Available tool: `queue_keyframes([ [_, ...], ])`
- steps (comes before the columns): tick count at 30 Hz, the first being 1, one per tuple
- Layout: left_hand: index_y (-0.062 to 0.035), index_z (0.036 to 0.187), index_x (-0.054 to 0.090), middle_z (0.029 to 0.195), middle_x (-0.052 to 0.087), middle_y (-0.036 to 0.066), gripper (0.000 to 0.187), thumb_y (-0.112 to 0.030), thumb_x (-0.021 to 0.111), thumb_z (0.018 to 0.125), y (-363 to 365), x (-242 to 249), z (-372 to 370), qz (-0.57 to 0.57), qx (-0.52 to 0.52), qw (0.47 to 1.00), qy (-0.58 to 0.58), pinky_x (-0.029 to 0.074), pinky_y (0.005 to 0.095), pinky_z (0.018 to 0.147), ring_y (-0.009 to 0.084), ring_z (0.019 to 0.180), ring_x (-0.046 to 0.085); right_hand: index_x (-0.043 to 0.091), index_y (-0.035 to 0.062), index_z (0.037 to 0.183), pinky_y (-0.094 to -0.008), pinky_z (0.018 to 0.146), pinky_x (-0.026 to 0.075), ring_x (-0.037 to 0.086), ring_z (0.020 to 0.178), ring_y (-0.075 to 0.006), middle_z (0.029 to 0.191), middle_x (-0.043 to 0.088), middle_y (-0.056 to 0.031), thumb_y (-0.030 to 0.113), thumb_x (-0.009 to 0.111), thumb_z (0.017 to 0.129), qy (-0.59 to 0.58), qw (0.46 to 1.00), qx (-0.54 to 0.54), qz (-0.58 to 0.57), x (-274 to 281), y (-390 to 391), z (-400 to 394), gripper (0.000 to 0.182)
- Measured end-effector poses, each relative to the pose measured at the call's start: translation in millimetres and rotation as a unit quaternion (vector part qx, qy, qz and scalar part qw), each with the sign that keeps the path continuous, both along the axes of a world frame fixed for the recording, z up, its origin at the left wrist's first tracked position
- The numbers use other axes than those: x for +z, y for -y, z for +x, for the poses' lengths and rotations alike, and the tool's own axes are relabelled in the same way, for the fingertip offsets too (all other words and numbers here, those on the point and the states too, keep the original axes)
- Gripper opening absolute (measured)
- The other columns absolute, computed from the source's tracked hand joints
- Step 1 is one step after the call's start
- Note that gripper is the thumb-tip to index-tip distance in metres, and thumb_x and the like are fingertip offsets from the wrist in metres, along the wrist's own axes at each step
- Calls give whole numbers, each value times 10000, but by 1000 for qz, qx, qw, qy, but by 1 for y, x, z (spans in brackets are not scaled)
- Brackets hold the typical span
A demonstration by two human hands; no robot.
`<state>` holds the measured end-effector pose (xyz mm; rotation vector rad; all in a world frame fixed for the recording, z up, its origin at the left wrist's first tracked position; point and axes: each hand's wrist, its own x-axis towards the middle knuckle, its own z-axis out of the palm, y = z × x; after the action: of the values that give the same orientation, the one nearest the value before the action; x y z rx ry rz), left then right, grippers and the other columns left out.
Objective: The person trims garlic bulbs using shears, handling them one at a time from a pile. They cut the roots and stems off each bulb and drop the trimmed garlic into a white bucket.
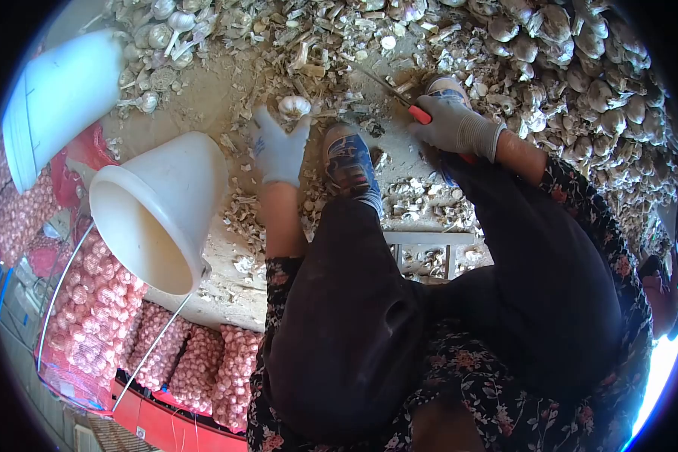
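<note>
My left hand [277,148], in a pale glove, is low over the ground with its fingers spread. A single white garlic bulb [294,106] lies just beyond the gap between my thumb and fingers, right at the fingertips. My gloved right hand [455,126] is wrapped around the red handle of a knife [419,114]. Its thin dark blade points up and left, over the litter of cut stalks [309,56]. Both hands are beside my blue shoes, the left shoe [349,158] standing between them.
A heap of untrimmed garlic [580,83] rises at the right. White buckets [162,177] lie tipped at the left, one behind another [71,98]. Net sacks of garlic [98,294] stand lower left. More bulbs [179,24] lie at the top left. A metal stool frame [429,238] is under me.
</note>
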<state>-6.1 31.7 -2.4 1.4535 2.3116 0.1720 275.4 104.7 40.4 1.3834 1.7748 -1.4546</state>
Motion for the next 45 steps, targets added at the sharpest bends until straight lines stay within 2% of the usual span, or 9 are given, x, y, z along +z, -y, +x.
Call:
queue_keyframes([
  [6, 20, 1106, 460, 1034, 533, 222, 575, -307, 736, 721, -16, -31, 9, 82, 32, 990, 113, 441, 450, 804, 351, 925, 547, 463, 63, 1108, -446, 858, 440, 571, 996, -404, 941, 590, -237, 321, 560, 839, -29, 997, 53, 46, 3, 4, 3, 385],
  [9, -4, 1028, 490, 882, 571, 153, 429, -236, 712, 744, -17, 1, 13, 65, 89, 908, 405, 472, 402, 726, 290, 804, 575, 464, 43, 1116, -452, 816, 446, 590, 903, -404, 878, 596, -228, 288, 558, 841, -31, 994, 45, 95, 2, 7, 3, 380],
  [12, -22, 1033, 525, 911, 602, 132, 294, -168, 637, 804, -18, 8, 7, 31, 114, 749, 652, 476, 379, 760, 262, 821, 588, 468, 13, 1112, -458, 773, 447, 589, 804, -402, 843, 595, -222, 263, 569, 833, -63, 978, 75, 187, 1, 2, 1, 388],
  [14, -71, 1016, 544, 920, 606, 122, 198, -152, 582, 839, -23, 8, 8, 54, 75, 528, 844, 492, 340, 719, 235, 831, 595, 473, -8, 1098, -456, 754, 442, 575, 787, -395, 832, 593, -215, 243, 582, 822, -33, 975, 106, 195, 13, -5, -5, 388],
  [21, -34, 1040, 527, 934, 598, 105, 294, -161, 613, 789, -40, 28, 31, 96, 218, 554, 798, 508, 334, 660, 192, 779, 586, 466, -1, 1031, -428, 692, 491, 643, 690, -346, 679, 628, -163, 358, 514, 879, -121, 936, 99, 315, 9, 1, 5, 393],
  [23, -14, 1117, 525, 952, 601, 86, 392, -156, 637, 769, -47, 33, 33, 98, 169, 720, 666, 517, 289, 678, 158, 795, 588, 467, 1, 1019, -430, 700, 490, 640, 694, -357, 677, 629, -157, 354, 517, 878, -131, 945, 83, 290, 10, -2, 7, 383],
  [31, 51, 1252, 401, 1051, 564, 106, 649, -47, 707, 688, -52, 44, 42, 86, 79, 684, 720, 524, 301, 784, 166, 927, 583, 444, -3, 1080, -446, 721, 490, 630, 795, -346, 849, 606, -181, 325, 585, 842, -79, 935, 109, 328, 40, -9, -3, 429],
  [41, 14, 1098, 492, 923, 595, 63, 459, -25, 720, 703, -55, 64, 53, 83, -14, 862, 499, 516, 242, 610, 88, 711, 584, 448, 5, 1088, -413, 732, 477, 604, 871, -296, 937, 555, -141, 365, 605, 824, 23, 899, 188, 395, 43, -7, -9, 473],
  [45, 36, 1068, 533, 914, 609, 82, 414, -2, 705, 693, -55, 58, 50, 54, 39, 836, 545, 514, 252, 754, 120, 833, 605, 453, -1, 1065, -420, 730, 476, 610, 867, -286, 942, 554, -137, 371, 591, 834, 24, 891, 194, 411, 39, -8, -13, 460],
])
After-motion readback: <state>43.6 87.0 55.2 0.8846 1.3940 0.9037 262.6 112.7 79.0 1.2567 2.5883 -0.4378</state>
